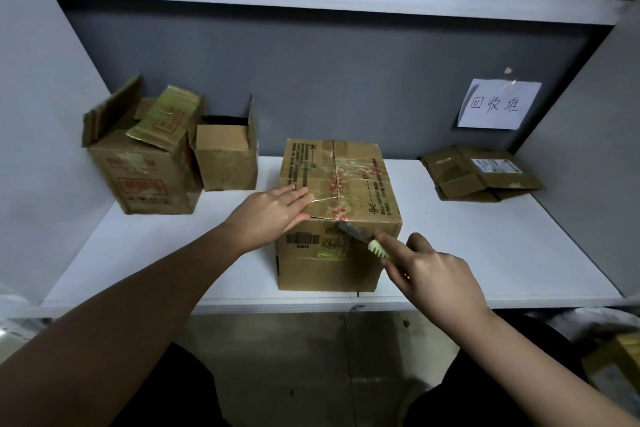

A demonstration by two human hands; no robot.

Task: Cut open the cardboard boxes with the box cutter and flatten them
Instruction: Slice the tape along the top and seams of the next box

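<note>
While the cut starts: the box (337, 215) sits in the middle of the white table (485, 253), near the front edge.
Left hand (273, 211): flat, fingers straight, pressing on the top so the box likely won't slide.
Right hand (433, 274): curled round the green cutter (363, 241), blade tip at the tape where top meets front.
Box look: brown, shut, shiny tape down the middle, red marks, a barcode on the front.
Other boxes: two open ones (166, 152) back left, a flat one (481, 173) back right.
</note>
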